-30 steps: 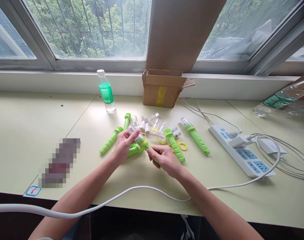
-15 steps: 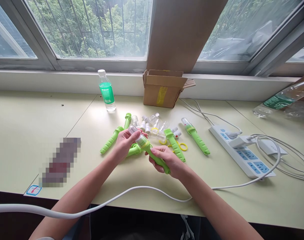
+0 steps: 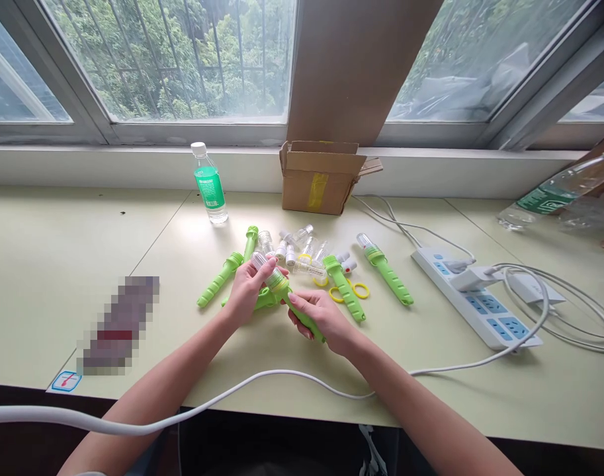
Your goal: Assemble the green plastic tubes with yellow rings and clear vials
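A green stick with a clear ribbed cap (image 3: 280,285) is held aslant between both hands above the table. My left hand (image 3: 249,285) has its fingers closed around the clear cap end. Around the green handle, my right hand (image 3: 324,317) is wrapped. Beyond the hands lies a pile of clear caps (image 3: 309,268) and small white pieces (image 3: 290,254). Yellow rings (image 3: 361,291) lie by a green handle (image 3: 345,291) on the right. Another green handle (image 3: 221,281) rests left of my left hand. A capped green stick (image 3: 385,270) lies farther right.
A water bottle (image 3: 210,185) and an open cardboard box (image 3: 317,178) stand near the window. At right is a power strip (image 3: 473,297) with plugs and coiled cables. A white cable (image 3: 262,373) crosses in front of me. A large bottle (image 3: 550,195) lies far right.
Both hands, with the capped green stick between them, have shifted slightly left and down. The whole view has also shifted a little. Both hands keep their hold.
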A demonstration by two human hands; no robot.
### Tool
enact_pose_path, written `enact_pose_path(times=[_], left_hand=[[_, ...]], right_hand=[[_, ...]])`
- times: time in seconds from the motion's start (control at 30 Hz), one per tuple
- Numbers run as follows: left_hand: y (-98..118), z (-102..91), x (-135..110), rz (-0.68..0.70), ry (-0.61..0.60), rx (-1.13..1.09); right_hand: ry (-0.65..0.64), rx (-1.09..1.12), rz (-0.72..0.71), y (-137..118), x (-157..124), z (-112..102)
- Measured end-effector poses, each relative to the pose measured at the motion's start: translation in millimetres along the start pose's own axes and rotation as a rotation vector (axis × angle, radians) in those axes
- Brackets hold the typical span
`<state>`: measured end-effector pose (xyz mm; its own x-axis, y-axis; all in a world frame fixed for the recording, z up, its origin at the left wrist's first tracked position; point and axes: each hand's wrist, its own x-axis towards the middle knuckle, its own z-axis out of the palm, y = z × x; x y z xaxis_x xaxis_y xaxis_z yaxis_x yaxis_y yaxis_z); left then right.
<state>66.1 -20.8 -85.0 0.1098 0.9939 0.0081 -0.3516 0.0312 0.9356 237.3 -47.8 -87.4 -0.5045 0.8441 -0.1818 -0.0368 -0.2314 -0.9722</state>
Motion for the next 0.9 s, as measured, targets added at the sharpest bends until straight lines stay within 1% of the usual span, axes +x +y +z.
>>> enact_pose_path(times=[0.1, 0.27, 0.4, 0.5, 0.6, 0.73, 0.9], left_hand=[[-0.1, -0.8, 0.7, -0.020, -0.036, -0.024], [0.3, -2.6, 1.5, -0.051, -0.086, -0.025], [0.3, -4.1, 2.6, -0.075, -0.127, -0.032], [2.6, -4.5, 2.2, -0.059, -0.154, -0.018], [6.7, -4.2, 0.6, -0.029, -0.137, 0.005], [9.8, -3.1, -1.3, -0.006, -0.107, 0.031], [6.3, 0.0, -1.7, 0.009, -0.046, 0.034]], right_hand=[[-0.010, 0.074, 0.037, 0.2, 0.1, -0.7], [-0.036, 0.183, 0.149, 1.4, -0.1, -3.9], [-0.067, 0.264, 0.196, 1.5, -0.8, -7.9], [-0.117, 0.330, 0.219, 1.2, -1.4, -10.1], [-0.144, 0.363, 0.224, 0.5, -1.9, -9.7], [-0.111, 0.294, 0.172, -0.1, -2.0, -6.4], [-0.004, 0.064, 0.030, 0.0, -1.1, -5.7]])
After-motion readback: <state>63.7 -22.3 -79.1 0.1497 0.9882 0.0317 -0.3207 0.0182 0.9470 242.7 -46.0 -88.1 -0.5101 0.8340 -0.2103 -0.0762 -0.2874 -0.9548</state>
